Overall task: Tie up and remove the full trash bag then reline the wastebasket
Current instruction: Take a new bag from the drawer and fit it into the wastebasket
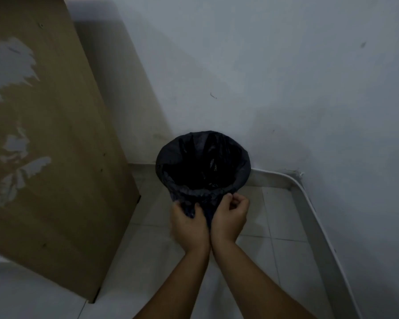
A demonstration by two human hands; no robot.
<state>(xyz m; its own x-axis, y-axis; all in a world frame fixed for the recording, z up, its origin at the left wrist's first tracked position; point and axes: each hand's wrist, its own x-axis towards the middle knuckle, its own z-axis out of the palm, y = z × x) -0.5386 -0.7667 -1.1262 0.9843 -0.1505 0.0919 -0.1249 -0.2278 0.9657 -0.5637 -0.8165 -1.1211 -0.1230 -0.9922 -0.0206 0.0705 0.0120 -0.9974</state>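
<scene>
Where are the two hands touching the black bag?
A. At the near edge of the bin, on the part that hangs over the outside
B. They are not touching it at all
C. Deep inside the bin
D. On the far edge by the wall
A: the left hand and the right hand both hold the black bag where it folds down over the near rim, on the side nearest the person.

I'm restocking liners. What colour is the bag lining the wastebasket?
Black, slightly glossy; the head view shows the bag folded over the rim.
</scene>
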